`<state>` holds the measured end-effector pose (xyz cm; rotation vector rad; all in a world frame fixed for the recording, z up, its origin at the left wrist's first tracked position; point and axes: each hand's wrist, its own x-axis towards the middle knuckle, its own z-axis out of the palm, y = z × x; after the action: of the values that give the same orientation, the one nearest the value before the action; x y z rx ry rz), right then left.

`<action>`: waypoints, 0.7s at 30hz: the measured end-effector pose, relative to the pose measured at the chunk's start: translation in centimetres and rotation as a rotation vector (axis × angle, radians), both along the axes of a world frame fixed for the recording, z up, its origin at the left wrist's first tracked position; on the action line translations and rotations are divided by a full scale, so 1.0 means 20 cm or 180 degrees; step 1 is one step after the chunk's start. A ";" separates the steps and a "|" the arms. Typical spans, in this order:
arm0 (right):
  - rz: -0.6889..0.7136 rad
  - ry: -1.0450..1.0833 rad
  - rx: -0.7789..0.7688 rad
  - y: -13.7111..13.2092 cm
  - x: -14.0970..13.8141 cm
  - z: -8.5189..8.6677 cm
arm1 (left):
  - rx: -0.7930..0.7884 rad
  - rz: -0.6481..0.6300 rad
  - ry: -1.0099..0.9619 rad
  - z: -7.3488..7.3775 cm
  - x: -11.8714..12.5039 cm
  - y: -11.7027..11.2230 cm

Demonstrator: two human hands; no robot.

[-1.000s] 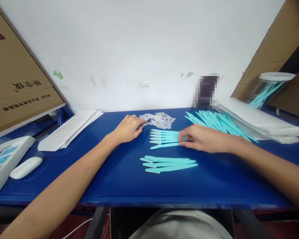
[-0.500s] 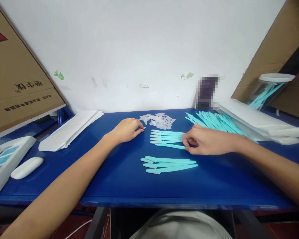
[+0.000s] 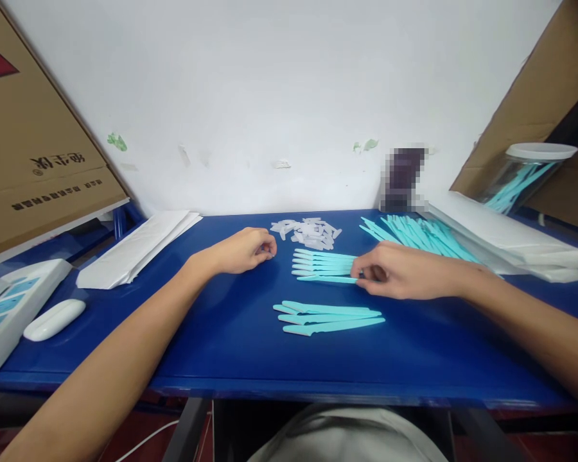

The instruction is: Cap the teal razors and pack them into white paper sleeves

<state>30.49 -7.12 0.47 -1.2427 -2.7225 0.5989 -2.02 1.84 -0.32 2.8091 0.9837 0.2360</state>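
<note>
My right hand (image 3: 390, 269) is closed in a pinch on the handle end of a turquoise eyebrow razor (image 3: 325, 280), whose blade end points left. Just beyond it, several capped razors (image 3: 320, 261) lie side by side with whitish blade covers, their handle ends partly hidden by my fingers. My left hand (image 3: 250, 250) is closed, with thumb and fingertips pinched on a small translucent blade cap, mostly hidden. It hovers left of the capped row, near a pile of translucent blade caps (image 3: 313, 232). Closer to me lie three uncapped razors (image 3: 330, 314).
A heap of turquoise razors (image 3: 424, 237) lies at the back right, beside white plastic bags (image 3: 515, 234) and a lidded clear jar (image 3: 523, 179). Leftward are white paper sleeves (image 3: 139, 247), a white oval case (image 3: 54, 319) and a white device (image 3: 26, 314). Cardboard boxes flank the blue table (image 3: 221, 359).
My left hand has drawn back slightly, and the cap at its fingertips shows less. The razor in my right hand has shifted a little left and lies more level with the row.
</note>
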 end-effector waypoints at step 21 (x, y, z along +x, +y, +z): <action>-0.0107 -0.0256 0.0275 0.02 0.03 0.00 | -0.1371 -0.0509 -0.0425 0.01 0.09 -0.10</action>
<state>31.18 -6.67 0.46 -1.3164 -2.7531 0.4321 -0.14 -0.23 -0.02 2.4258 0.6795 0.1652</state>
